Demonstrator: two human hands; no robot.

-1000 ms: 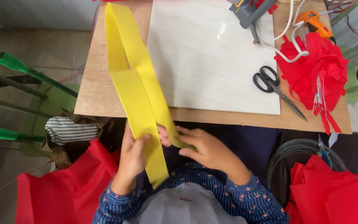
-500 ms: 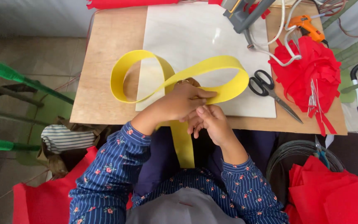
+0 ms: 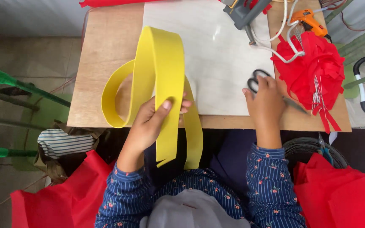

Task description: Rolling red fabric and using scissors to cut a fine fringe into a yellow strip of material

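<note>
My left hand [image 3: 153, 122] pinches a long yellow foam strip [image 3: 160, 71] that is folded into loops above the wooden table [image 3: 102, 63]; its ends hang down over my lap. Over to the right, my right hand [image 3: 266, 100] lies on a pair of black-handled scissors [image 3: 256, 79] at the edge of a white board [image 3: 216, 50]. The fingers cover most of the scissors; whether they grip them I cannot tell.
A red fringed paper flower [image 3: 315, 69] lies at the table's right. An orange glue gun [image 3: 307, 19], a grey tool [image 3: 243, 12] and white cables sit at the back. Red paper sheets [image 3: 339, 194] lie at both sides of my lap. Green poles [image 3: 9, 82] stand left.
My right hand let go of the yellow strip and moved right onto the scissors. My left hand lifted the strip, whose loops now stand taller.
</note>
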